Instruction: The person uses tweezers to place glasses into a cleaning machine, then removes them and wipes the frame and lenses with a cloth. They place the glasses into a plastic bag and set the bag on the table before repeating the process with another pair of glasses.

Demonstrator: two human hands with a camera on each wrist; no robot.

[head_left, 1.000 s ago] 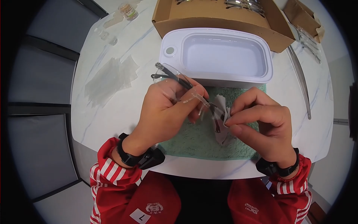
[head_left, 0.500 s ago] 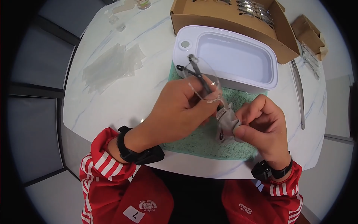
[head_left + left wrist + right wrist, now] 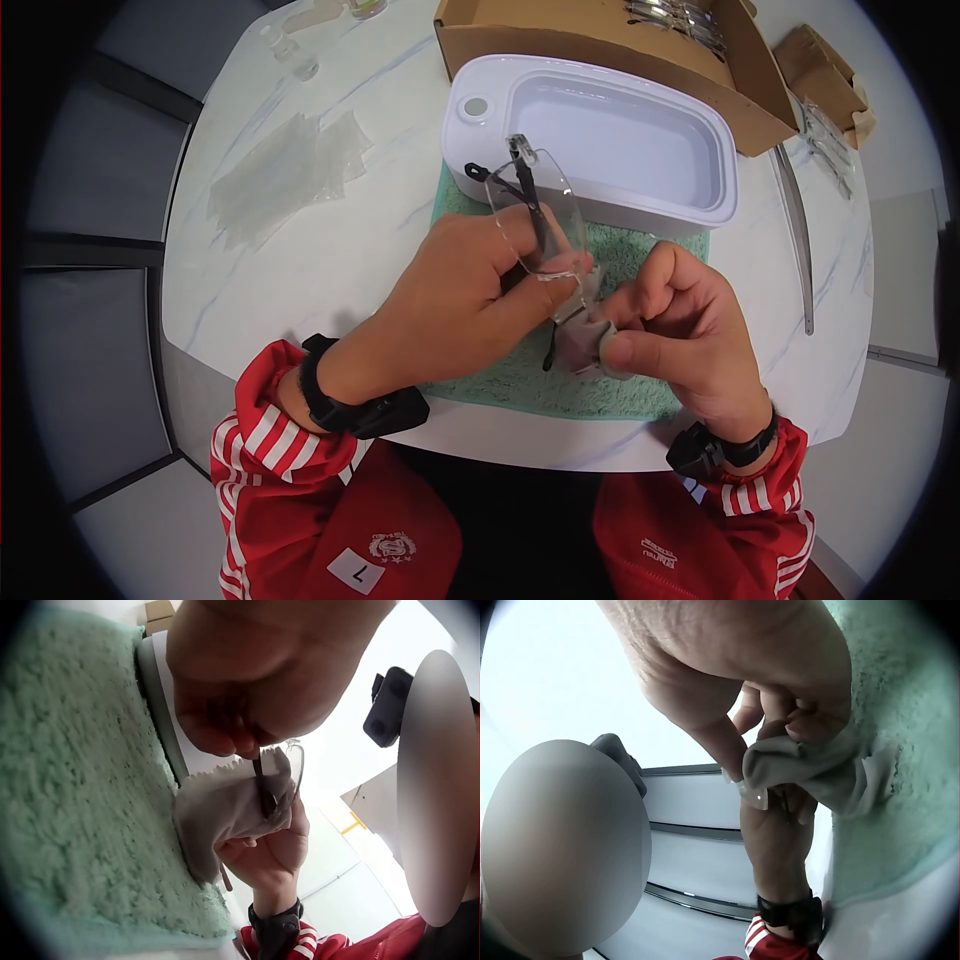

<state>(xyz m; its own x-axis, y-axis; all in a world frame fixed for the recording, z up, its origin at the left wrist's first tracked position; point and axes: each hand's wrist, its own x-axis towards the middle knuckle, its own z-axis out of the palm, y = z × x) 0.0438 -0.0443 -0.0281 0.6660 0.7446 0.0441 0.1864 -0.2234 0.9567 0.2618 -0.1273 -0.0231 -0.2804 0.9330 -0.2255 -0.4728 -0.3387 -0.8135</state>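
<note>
My left hand (image 3: 465, 295) grips a pair of rimless eyeglasses (image 3: 527, 185) near the bridge, thumb on top. One clear lens and the dark folded temples stick up beyond its fingers. A grey cloth (image 3: 225, 806) with a zigzag edge wraps the other lens, mostly hiding it. Thumb and fingers of my right hand (image 3: 695, 345) pinch this cloth over the lens, and its loose part drapes down in the right wrist view. Both hands are above a green towel (image 3: 500, 390).
Beyond the hands a white basin (image 3: 475, 140) stands at the towel's far edge. Behind it, a cardboard box (image 3: 600, 55) holds several eyeglasses. Clear plastic bags (image 3: 285, 180) lie left, near a small bottle (image 3: 300, 65). A curved grey strip (image 3: 800, 235) and a small carton (image 3: 815, 75) are right.
The eyeglasses have turned more upright in my left hand. My right hand has shifted the cloth on the lens, bunching it closer under its thumb. The head view has shifted slightly.
</note>
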